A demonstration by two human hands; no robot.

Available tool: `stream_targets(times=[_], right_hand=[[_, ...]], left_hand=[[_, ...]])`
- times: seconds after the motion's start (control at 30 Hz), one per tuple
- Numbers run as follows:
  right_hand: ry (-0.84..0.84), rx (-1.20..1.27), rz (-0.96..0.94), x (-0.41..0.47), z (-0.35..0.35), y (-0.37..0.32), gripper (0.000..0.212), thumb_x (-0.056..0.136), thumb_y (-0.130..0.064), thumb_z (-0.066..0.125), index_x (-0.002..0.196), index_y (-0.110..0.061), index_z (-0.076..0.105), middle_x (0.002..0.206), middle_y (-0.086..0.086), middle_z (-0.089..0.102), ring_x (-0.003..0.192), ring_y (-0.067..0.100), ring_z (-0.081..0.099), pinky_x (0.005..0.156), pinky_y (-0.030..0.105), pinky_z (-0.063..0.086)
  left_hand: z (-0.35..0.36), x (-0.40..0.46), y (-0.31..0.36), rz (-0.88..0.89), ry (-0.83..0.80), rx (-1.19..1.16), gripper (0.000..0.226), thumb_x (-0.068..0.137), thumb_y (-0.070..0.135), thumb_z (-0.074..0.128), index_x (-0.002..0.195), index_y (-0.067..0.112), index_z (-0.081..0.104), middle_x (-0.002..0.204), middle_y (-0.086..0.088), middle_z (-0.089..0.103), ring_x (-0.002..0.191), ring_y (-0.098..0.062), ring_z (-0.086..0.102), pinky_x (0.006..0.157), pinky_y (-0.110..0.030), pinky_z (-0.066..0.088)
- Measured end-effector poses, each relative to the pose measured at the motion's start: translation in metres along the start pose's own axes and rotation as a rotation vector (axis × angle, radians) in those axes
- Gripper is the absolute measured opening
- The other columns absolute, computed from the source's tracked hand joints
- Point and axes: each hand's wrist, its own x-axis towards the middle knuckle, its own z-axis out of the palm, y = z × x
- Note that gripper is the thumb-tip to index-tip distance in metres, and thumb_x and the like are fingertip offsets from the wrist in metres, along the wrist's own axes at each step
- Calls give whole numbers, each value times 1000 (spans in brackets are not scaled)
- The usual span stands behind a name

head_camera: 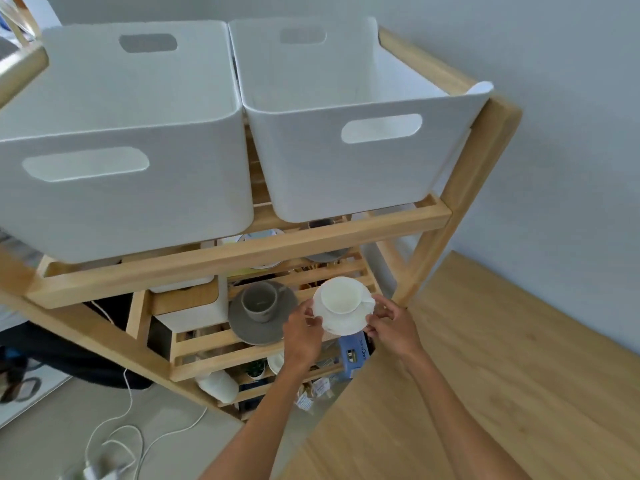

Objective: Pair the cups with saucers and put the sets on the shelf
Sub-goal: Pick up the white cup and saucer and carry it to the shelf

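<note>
Nearest, the left hand (302,336) and right hand (391,329) pinch opposite rims of a white saucer (341,323), fingers clamped on it, with the white cup (341,298) seated on top. The set is over the front right of the wooden shelf (242,254), beside a grey cup (259,301) on its grey saucer (249,329). Below the held saucer, a blue box (354,351) bears unreadable print. Above the shelf tier, two white bins (346,161) sit side by side.
</note>
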Motion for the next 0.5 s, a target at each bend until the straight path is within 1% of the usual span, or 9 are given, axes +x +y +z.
stream_targets(times=[0.07, 0.13, 0.17, 0.2, 0.3, 0.37, 0.43, 0.5], right_hand=[[-29, -30, -3, 12, 5, -5, 50, 95, -3, 63, 141, -21, 56, 85, 3, 69, 70, 20, 69, 74, 36, 64], [-51, -55, -4, 25, 9, -7, 50, 96, -1, 61, 142, -20, 55, 98, 9, 69, 69, 17, 69, 69, 29, 63], [-58, -65, -1, 32, 11, -7, 50, 97, 1, 60, 142, -19, 54, 104, 12, 69, 70, 16, 70, 70, 29, 63], [-63, -77, 3, 38, 13, -7, 50, 97, 1, 60, 142, -19, 54, 106, 13, 69, 72, 17, 70, 72, 31, 64], [-88, -122, 20, 54, 17, -7, 51, 96, 3, 59, 142, -20, 55, 94, 4, 69, 80, 23, 74, 81, 42, 64], [-106, -140, 38, 61, 18, -7, 52, 96, 5, 59, 142, -20, 54, 91, 2, 67, 87, 29, 76, 84, 45, 63], [-116, -153, 46, 66, 18, -6, 52, 96, 6, 57, 142, -19, 55, 89, 2, 66, 86, 30, 76, 81, 41, 64], [-122, -185, 37, 70, 19, -7, 51, 97, 6, 57, 142, -19, 55, 87, 1, 64, 76, 22, 74, 68, 29, 63]], left_hand=[[6, 8, -3, -18, 41, 15, 39, 93, 5, 58, 130, 15, 63, 122, -6, 69, 113, -23, 63, 95, -45, 55], [11, 14, -5, -29, 72, 11, 39, 93, 4, 57, 129, 16, 62, 124, -6, 67, 115, -25, 62, 96, -45, 54], [14, 16, -4, -45, 75, 2, 40, 93, 3, 56, 131, 16, 61, 126, -6, 65, 117, -25, 60, 98, -44, 53], [17, 17, -3, -58, 76, -6, 42, 93, 2, 55, 132, 16, 59, 128, -7, 62, 119, -26, 58, 100, -43, 51], [23, 21, -3, -64, 69, -1, 44, 93, 3, 55, 135, 18, 55, 129, -8, 58, 121, -25, 56, 103, -42, 48], [27, 24, -5, -67, 63, 9, 42, 94, 8, 55, 135, 19, 55, 128, -8, 58, 121, -25, 55, 103, -43, 49], [31, 27, -6, -75, 64, 22, 40, 95, 10, 56, 134, 18, 56, 127, -8, 59, 120, -27, 56, 103, -45, 49], [34, 28, -7, -83, 79, 33, 40, 94, 10, 56, 133, 18, 55, 127, -9, 58, 120, -28, 56, 103, -47, 49]])
